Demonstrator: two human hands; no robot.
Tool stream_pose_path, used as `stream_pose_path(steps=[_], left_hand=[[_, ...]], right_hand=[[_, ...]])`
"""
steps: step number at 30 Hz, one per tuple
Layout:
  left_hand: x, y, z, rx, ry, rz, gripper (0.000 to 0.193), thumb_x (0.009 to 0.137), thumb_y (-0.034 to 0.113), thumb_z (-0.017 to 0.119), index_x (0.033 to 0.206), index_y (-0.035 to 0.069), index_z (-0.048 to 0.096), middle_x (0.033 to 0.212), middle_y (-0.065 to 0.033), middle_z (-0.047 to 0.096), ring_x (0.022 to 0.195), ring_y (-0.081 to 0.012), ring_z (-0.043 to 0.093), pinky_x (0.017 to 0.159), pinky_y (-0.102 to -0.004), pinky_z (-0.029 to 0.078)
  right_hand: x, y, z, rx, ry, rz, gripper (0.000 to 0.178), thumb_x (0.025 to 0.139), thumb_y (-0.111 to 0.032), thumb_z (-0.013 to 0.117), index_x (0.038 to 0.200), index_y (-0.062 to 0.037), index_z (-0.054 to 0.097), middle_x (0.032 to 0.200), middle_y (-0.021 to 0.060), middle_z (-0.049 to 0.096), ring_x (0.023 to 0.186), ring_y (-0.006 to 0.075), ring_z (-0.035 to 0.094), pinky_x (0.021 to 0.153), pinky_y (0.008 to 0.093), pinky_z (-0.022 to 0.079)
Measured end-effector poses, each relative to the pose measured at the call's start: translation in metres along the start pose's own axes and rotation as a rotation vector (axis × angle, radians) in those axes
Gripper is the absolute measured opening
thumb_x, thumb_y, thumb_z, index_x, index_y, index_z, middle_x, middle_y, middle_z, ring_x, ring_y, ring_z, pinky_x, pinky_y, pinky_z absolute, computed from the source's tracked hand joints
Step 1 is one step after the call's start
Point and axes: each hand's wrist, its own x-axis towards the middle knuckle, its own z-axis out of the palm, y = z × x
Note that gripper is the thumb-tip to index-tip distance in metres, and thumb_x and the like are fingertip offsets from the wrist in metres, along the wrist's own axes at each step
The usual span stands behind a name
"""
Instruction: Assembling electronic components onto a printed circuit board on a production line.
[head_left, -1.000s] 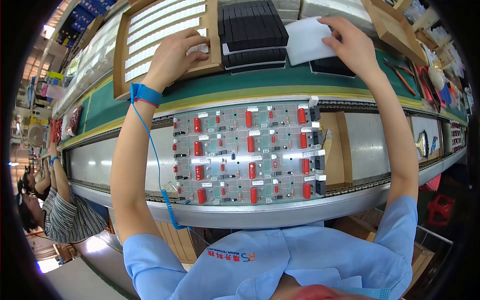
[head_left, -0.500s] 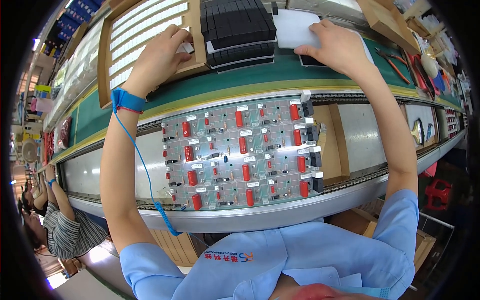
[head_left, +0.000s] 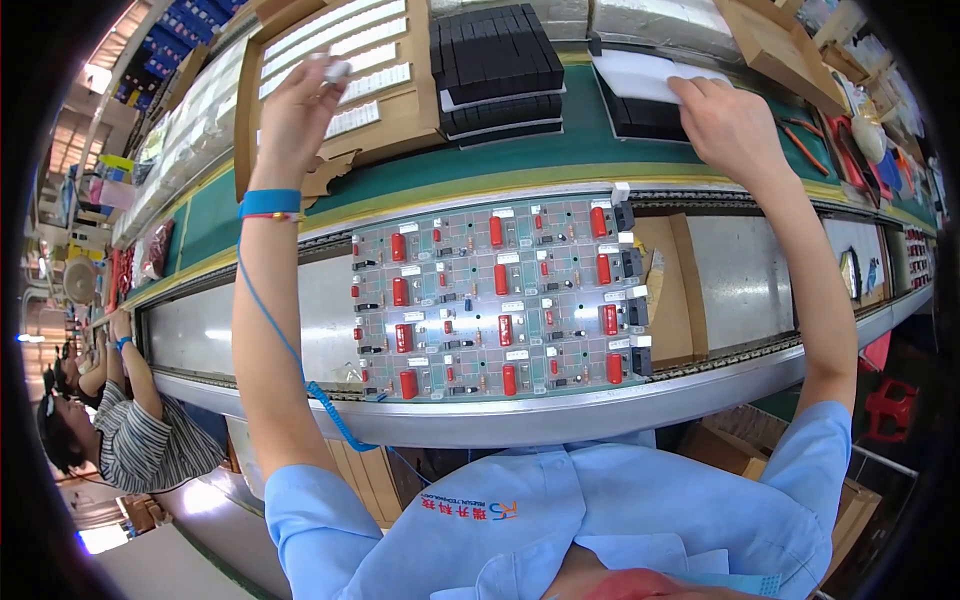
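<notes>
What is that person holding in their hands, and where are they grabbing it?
The left hand pinches a small white part by its lower end at the fingertips. The right hand rests on a white foam sheet, fingers at its near edge.

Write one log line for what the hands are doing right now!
left hand: pinches small white part over cardboard tray | right hand: on white foam sheet | green circuit panel: on conveyor
</notes>
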Motion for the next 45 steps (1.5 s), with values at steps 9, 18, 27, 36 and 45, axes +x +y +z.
stream_pose_path(steps=[9,18,27,36,45], left_hand=[[-0.033,0.014,-0.036,-0.693,-0.203,-0.371,0.034,0.102,0.009,0.041,0.130,-0.012,0.036,0.127,-0.0235,0.047,0.111,-0.0317,0.052,0.095,-0.0361,0.050],[-0.124,0.091,0.007,-0.118,-0.356,-0.334,0.044,0.105,0.015,0.040,0.142,-0.006,0.030,0.118,-0.0152,0.046,0.077,-0.0088,0.044,0.051,-0.0156,0.039],[-0.179,0.075,0.063,0.485,-0.193,-0.296,0.046,0.093,0.021,0.062,0.129,-0.006,0.051,0.095,-0.0128,0.068,0.046,-0.0016,0.041,0.038,-0.0140,0.026],[-0.131,-0.012,0.130,0.853,-0.480,-0.179,0.024,0.088,0.021,0.070,0.100,0.001,0.068,0.074,-0.0016,0.064,0.063,-0.0058,0.057,0.053,-0.0212,0.045],[-0.126,-0.040,0.128,1.219,-0.525,0.209,0.018,0.088,0.016,0.068,0.099,0.001,0.069,0.084,-0.0076,0.066,0.072,-0.0155,0.061,0.065,-0.0278,0.048]], right_hand=[[-0.024,-0.002,-0.039,0.235,-0.254,0.100,0.049,0.080,-0.001,0.056,0.127,-0.0105,0.057,0.126,0.0129,0.060,0.114,0.0308,0.058,0.098,0.0395,0.047],[0.070,-0.013,0.015,0.509,-0.113,0.268,0.038,0.083,-0.020,0.065,0.116,-0.0003,0.062,0.110,0.0222,0.065,0.106,0.0374,0.060,0.092,0.0431,0.047],[0.061,-0.018,0.030,0.507,-0.156,0.400,0.028,0.083,-0.020,0.068,0.104,-0.0016,0.066,0.103,0.0207,0.067,0.100,0.0368,0.062,0.086,0.0438,0.048],[0.048,-0.007,0.011,0.672,-0.041,0.375,0.024,0.083,-0.013,0.067,0.101,0.0028,0.062,0.093,0.0187,0.067,0.083,0.0321,0.065,0.075,0.0380,0.051],[0.026,-0.005,0.005,1.013,0.013,0.369,0.025,0.087,-0.006,0.066,0.109,0.0030,0.059,0.097,0.0073,0.062,0.086,0.0142,0.060,0.079,0.0263,0.051]])
